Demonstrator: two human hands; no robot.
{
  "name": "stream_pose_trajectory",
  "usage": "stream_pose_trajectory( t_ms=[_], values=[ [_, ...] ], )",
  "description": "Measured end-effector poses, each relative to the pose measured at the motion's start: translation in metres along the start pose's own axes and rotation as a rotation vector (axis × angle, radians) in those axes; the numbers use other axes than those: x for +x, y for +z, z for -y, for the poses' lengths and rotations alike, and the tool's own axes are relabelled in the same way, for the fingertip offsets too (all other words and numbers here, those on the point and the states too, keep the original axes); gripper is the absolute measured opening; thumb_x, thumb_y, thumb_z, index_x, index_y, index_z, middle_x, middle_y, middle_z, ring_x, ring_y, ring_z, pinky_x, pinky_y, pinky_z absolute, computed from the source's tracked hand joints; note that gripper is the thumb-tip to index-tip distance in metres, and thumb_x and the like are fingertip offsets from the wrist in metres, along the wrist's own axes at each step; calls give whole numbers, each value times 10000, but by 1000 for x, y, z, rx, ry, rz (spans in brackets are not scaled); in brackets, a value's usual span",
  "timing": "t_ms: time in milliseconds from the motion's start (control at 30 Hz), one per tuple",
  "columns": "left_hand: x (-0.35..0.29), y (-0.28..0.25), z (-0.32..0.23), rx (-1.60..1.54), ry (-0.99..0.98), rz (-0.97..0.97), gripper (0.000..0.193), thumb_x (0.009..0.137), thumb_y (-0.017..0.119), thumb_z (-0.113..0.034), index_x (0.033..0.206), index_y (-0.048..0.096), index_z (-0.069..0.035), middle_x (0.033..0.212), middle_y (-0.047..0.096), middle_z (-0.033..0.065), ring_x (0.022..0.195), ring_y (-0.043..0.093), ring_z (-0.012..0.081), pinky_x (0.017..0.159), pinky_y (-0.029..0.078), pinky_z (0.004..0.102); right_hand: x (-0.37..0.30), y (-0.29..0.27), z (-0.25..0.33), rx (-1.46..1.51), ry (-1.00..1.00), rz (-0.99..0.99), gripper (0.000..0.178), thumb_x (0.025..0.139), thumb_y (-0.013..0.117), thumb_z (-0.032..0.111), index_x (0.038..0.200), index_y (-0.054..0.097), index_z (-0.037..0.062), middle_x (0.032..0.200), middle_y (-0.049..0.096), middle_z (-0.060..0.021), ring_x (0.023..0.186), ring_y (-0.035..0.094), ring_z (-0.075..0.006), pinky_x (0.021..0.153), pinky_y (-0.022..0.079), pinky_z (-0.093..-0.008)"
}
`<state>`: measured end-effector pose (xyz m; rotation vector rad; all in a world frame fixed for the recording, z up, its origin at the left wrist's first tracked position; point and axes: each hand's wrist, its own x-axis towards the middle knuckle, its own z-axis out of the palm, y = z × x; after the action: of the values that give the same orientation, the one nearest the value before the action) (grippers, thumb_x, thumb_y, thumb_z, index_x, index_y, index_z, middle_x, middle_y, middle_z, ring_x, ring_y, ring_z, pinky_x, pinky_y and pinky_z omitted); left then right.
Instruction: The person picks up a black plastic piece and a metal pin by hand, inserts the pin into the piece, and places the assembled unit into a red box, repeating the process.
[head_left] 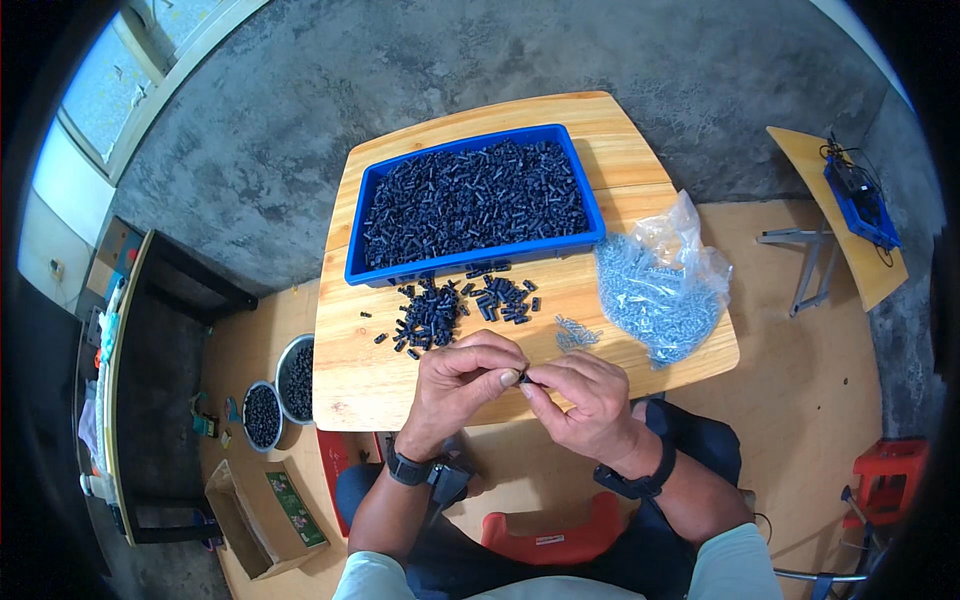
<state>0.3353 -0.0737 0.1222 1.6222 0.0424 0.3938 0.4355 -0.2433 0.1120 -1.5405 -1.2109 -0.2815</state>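
Both my hands meet over the table's near edge, fingertips closed on one small black cylindrical piece (524,378). My left hand (462,382) pinches it between thumb and forefinger. From the other side my right hand (586,402) grips it the same way; whether a screw is also in those fingers is too small to tell. Just beyond the left hand lies a loose pile of like black pieces (430,316), with a smaller group (503,299) beside it. A few silver screws (575,333) lie beyond the right hand, near a clear plastic bag (665,290) full of them.
A blue tray (478,266) heaped with black pieces fills the far side of the wooden table (365,385). Two metal bowls (262,416) and a cardboard box (262,520) stand on the floor at left. Red stools are below and at right; a small folding table (800,165) stands far right.
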Motion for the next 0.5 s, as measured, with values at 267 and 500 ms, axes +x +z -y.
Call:
stream_pose_trajectory(
  t_ms=[267, 500],
  values=[
    [-2, 1, -3, 8, -10, -14, 86, 864, 741, -6, 942, 759, 26, 981, 710, 120, 918, 666, 178, 825, 533, 306, -1, -1, 1, -25, 15, 27, 139, 801, 764, 27, 918, 690, 20, 803, 695, -113, 703, 689, -275, 611, 552, -371],
    [-1, 1, -9, 161, 9, 11, 81, 869, 739, -5, 944, 763, 17, 985, 713, 119, 937, 672, 180, 807, 538, 307, 0, -1, -1, -52, -21, -1, 182, 768, 784, 8, 923, 690, 30, 766, 684, -108, 646, 662, -279, 576, 515, -366]
  ],
)
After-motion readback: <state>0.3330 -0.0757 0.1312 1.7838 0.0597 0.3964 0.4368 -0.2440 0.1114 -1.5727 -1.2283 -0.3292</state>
